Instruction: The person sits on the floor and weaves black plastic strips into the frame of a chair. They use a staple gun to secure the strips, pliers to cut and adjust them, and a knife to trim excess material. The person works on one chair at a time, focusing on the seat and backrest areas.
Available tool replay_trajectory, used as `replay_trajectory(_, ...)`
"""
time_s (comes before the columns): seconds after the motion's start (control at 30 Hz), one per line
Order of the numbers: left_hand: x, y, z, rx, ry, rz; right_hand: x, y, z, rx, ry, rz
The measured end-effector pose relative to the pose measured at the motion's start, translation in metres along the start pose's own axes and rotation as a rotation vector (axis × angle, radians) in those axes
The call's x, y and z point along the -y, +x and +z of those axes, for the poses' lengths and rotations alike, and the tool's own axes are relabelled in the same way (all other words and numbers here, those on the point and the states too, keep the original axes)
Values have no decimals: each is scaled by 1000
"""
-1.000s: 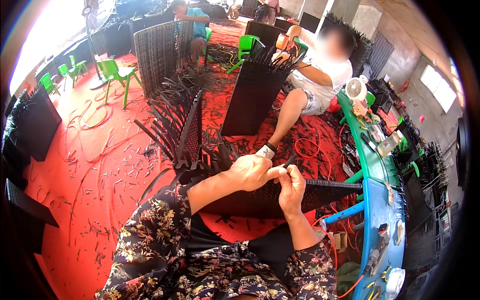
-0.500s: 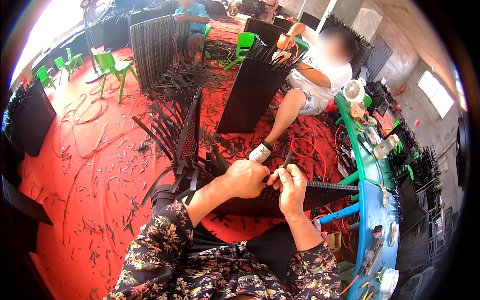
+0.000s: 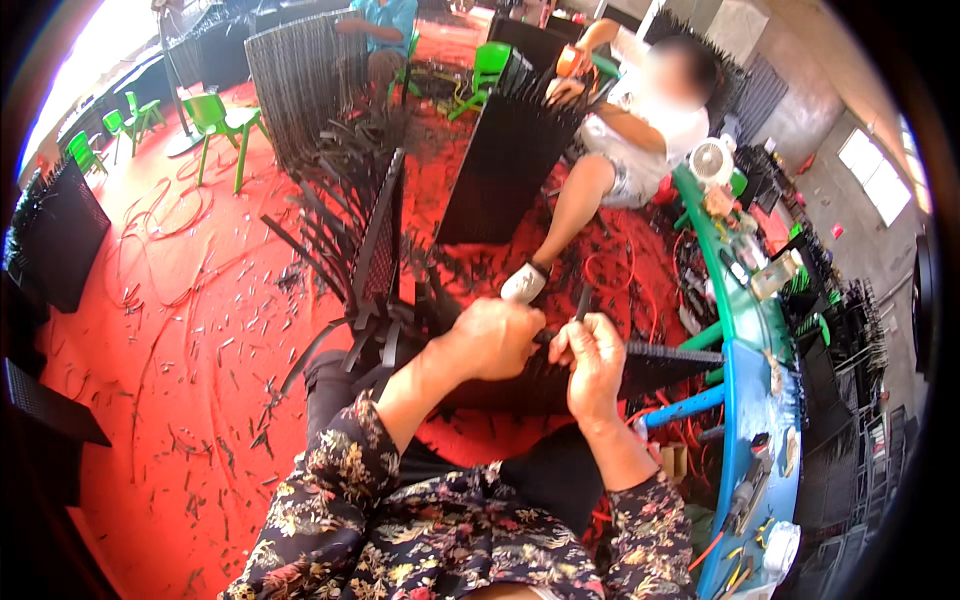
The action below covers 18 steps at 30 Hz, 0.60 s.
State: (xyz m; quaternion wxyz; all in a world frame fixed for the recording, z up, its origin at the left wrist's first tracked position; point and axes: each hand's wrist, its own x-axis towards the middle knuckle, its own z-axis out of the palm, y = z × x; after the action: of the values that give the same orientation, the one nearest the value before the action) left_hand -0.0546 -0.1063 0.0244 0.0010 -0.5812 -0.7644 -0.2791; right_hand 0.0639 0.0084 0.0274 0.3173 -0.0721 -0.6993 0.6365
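My left hand (image 3: 490, 340) is closed in a fist above the top edge of a black woven panel (image 3: 660, 372) lying across my lap. A small dark end shows beside its fingers; what the fist grips is mostly hidden. Just to the right, my right hand (image 3: 592, 365) pinches a flat black strip (image 3: 583, 302) that sticks up above its fingers. The two hands are close together but apart. Left of them, a bunch of loose black strips (image 3: 310, 240) fans out from another upright part of the woven piece (image 3: 378, 240).
A co-worker (image 3: 640, 130) holds an orange tool (image 3: 573, 61) over another black panel (image 3: 505, 170). To my right stand a green table (image 3: 728, 280) and a blue table (image 3: 745, 400) with tools. Green chairs (image 3: 215, 115), cables and black scraps are on the red floor covering (image 3: 200, 400).
My right hand has shifted slightly right, away from my left fist, with the strip still in its fingers. The left hand has risen a little. The view has tilted slightly.
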Motion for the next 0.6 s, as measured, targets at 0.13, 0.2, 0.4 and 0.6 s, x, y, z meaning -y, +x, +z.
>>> replay_trajectory(0.13, 7, -7, 11, -143, 21, 8, 5, -8, 4, 7, -5, -12)
replay_trajectory(0.2, -4, -4, 5, -53, 25, -39, 12, -15, 0, 10, 49, -30)
replay_trajectory(0.4, -9, -9, 7, -85, 52, -20, 32, -10, 1, 99, 61, 40)
replay_trajectory(0.6, -12, -8, 11, -187, 52, -11, 22, 37, 10, 128, -118, 8)
